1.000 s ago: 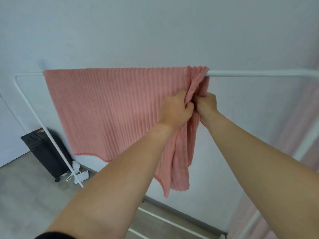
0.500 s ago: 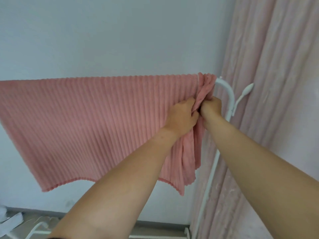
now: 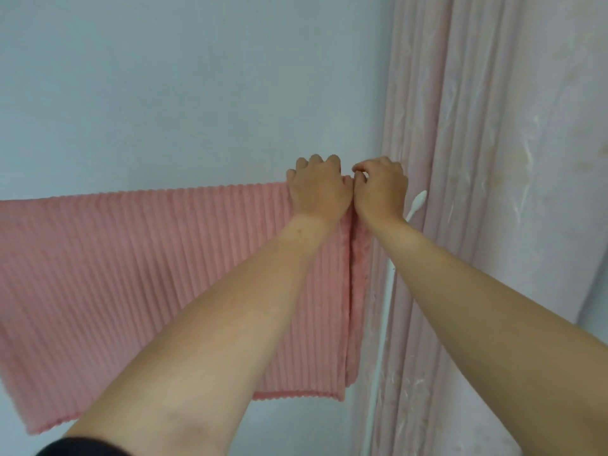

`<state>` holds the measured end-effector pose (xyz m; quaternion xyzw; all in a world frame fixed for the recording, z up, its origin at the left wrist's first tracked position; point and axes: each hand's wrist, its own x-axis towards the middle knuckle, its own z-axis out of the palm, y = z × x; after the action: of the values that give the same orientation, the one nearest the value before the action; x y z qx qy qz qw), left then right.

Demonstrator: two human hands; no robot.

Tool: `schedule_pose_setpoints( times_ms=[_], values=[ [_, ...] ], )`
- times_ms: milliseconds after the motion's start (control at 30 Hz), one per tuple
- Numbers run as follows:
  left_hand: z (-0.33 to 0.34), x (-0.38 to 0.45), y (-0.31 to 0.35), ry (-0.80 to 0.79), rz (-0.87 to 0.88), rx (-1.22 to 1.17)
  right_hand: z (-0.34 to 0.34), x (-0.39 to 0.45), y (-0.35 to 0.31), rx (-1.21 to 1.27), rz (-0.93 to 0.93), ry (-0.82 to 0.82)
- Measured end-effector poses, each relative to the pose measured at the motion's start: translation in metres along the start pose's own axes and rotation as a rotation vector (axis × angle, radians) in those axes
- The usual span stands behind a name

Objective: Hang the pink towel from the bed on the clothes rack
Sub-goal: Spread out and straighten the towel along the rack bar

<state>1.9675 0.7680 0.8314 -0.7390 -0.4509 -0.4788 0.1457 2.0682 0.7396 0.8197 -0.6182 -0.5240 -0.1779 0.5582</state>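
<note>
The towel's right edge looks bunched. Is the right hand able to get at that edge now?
Probably yes: the right hand is already at the pink towel's top right corner, nothing between.

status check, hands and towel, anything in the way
Left hand and right hand both grip the top edge of the pink towel. Towel draped over the rack, hanging spread. Rack post close against curtain; nothing blocking.
</note>
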Motion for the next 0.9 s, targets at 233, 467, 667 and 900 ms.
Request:
schedule_pose_setpoints(
  times_ms=[233, 467, 667, 900],
  values=[
    [-0.002, 0.011, 0.006, -0.171, 0.059, 0.092, 0.006, 0.002, 0.018, -0.012, -0.03, -0.13],
    [-0.027, 0.026, -0.019, -0.011, -0.184, 0.004, 0.012, -0.007, 0.036, -0.108, -0.16, 0.021],
    [-0.055, 0.016, -0.087, 0.042, -0.339, 0.274, 0.027, 0.0, -0.011, -0.199, -0.131, 0.113],
    [-0.092, 0.005, -0.145, 0.077, -0.48, 0.255, 0.09, -0.03, -0.098, -0.074, -0.309, -0.17]
  ],
)
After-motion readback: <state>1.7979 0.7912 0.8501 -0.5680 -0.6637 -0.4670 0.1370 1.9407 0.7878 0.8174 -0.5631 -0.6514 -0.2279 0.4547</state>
